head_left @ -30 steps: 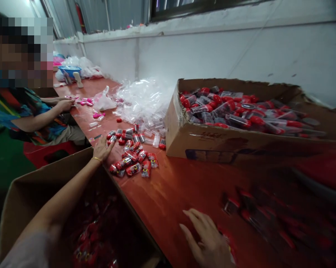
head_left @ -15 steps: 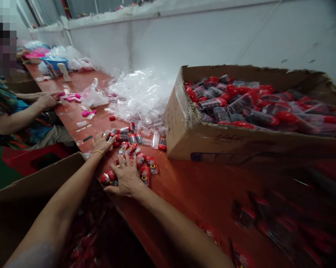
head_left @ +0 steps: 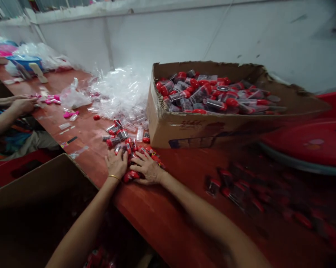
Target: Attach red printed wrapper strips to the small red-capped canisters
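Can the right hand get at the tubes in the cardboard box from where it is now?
Probably yes. The right hand lies flat on packets near the box, whose top is open, and nothing stands between; the tubes lie exposed.

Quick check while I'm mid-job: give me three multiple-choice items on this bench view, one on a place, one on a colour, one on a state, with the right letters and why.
1. Where do the left hand and right hand rest?
A. inside the open cardboard box of capped tubes
B. on the small red wrapped packets at the table's near edge
C. on the pile of clear plastic bags

2. What colour are the caps of the clear plastic tubes in the open cardboard box?
A. red
B. blue
C. green

3. How are the two hands?
A. clenched into fists
B. lifted above the table
C. open and flat, palms down

Answers: 1 B, both palms lie on the small red wrapped packets by the edge of the red-brown wooden table. 2 A, red caps show among the tubes. 3 C, fingers are spread over the packets.
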Action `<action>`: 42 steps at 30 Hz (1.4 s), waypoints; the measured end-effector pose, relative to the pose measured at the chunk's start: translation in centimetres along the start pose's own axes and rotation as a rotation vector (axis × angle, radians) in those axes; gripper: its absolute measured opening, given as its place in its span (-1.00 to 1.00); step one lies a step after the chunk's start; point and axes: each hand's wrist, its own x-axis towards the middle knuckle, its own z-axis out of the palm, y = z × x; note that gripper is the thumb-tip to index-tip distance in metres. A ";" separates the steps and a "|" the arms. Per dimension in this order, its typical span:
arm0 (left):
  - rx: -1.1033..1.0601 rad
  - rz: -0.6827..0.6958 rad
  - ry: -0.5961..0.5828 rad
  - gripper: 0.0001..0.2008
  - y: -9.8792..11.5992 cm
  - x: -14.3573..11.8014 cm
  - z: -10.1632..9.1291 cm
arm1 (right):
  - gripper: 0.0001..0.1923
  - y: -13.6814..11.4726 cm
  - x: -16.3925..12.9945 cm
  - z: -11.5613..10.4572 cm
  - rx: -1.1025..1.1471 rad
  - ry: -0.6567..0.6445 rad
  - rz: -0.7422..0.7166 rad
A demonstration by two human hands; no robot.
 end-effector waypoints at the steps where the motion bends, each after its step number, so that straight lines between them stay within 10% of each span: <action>1: -0.019 -0.007 0.023 -0.49 1.1 -1.0 0.5 | -0.52 0.3 -1.1 -0.4 0.005 0.005 -0.007; 8: -0.294 -0.002 -0.042 -0.51 9.2 -6.0 4.0 | -0.52 2.1 -9.9 -3.5 0.007 -0.044 0.147; 17: -0.594 0.418 -0.433 -0.44 19.1 -11.2 9.5 | -0.55 6.4 -25.0 -6.2 -0.300 -0.008 0.370; 23: -0.601 0.597 -0.470 -0.63 17.7 -9.4 4.9 | -0.46 7.2 -29.4 -8.3 -0.355 0.113 0.527; 31: -0.008 0.149 0.217 -0.55 2.4 7.5 -6.1 | -0.69 1.3 -14.1 -5.8 -0.259 0.354 0.450; 37: 0.368 0.350 0.056 -0.52 -1.7 19.1 -5.0 | -0.44 0.0 0.2 -2.1 -0.066 0.070 0.704; 42: 0.360 0.445 -0.023 -0.56 -0.7 23.7 -3.0 | -0.33 1.8 5.0 -1.2 -0.156 -0.148 0.923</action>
